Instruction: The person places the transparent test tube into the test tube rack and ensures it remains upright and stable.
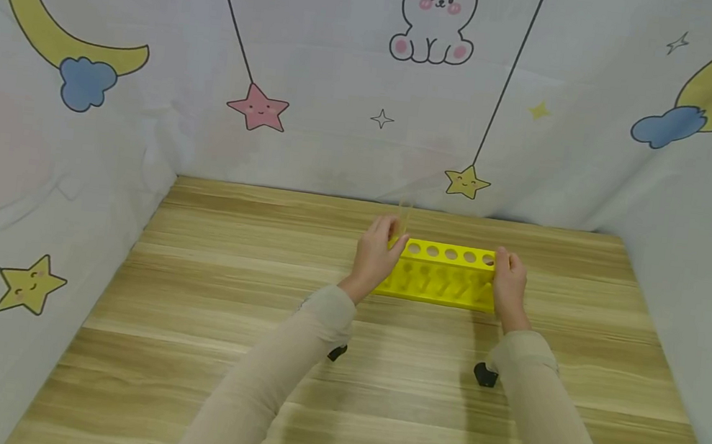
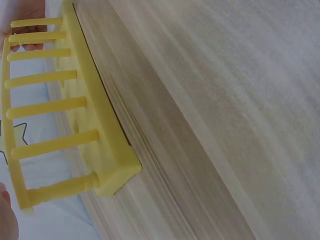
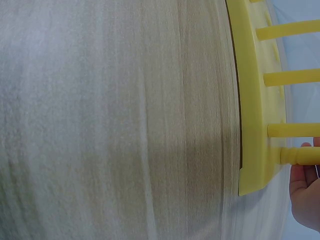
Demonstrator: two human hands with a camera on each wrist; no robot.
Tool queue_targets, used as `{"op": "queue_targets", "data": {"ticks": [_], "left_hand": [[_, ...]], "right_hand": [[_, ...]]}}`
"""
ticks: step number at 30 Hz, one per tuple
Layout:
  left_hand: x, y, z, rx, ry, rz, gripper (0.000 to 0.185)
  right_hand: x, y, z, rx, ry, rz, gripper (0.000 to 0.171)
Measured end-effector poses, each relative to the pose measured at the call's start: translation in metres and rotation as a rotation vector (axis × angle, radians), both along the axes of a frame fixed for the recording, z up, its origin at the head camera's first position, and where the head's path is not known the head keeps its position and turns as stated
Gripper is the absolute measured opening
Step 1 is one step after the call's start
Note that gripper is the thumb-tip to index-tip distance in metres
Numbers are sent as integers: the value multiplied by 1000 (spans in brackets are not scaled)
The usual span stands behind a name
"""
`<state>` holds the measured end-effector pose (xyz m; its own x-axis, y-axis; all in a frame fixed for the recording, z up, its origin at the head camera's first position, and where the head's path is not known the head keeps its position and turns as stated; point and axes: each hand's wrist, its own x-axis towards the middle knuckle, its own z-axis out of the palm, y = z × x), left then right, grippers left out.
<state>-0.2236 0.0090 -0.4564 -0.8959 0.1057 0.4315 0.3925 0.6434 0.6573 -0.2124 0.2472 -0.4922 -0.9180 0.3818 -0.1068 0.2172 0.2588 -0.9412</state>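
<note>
A yellow test tube rack [image 1: 438,283] stands on the wooden table, its top bar pierced by a row of round holes. Slanting yellow pegs [image 2: 45,107] line its side. At the rack's left end my left hand [image 1: 377,255] grips the top bar, its thumb on the near side. My right hand [image 1: 509,280] holds the right end, and its fingers [image 3: 306,187] show by the end post in the right wrist view. Beside the left fingers rises a thin, clear, upright shape [image 1: 405,216]; whether the hand touches it I cannot tell.
The wood-grain table [image 1: 218,294] spreads around the rack. A white cloth [image 1: 324,153] printed with stars, moons and a rabbit hangs behind it and on both sides. Black wrist devices [image 1: 486,374] show under the sleeves.
</note>
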Motion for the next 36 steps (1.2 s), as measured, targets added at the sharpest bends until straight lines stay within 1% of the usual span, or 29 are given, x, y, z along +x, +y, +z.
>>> {"op": "queue_targets", "data": {"ticks": [10, 18, 28, 36], "left_hand": [[-1, 0, -2, -1, -21, 3, 24], [-2, -1, -3, -2, -12, -4, 24], [-4, -1, -2, -10, -21, -7, 28], [-4, -1, -1, -18, -7, -11, 27]], "right_hand": [[-1, 0, -1, -6, -2, -10, 36], [-1, -1, -1, -17, 1, -11, 36], [0, -2, 2, -10, -9, -1, 39], [-1, -3, 2, -21, -1, -4, 40]]}}
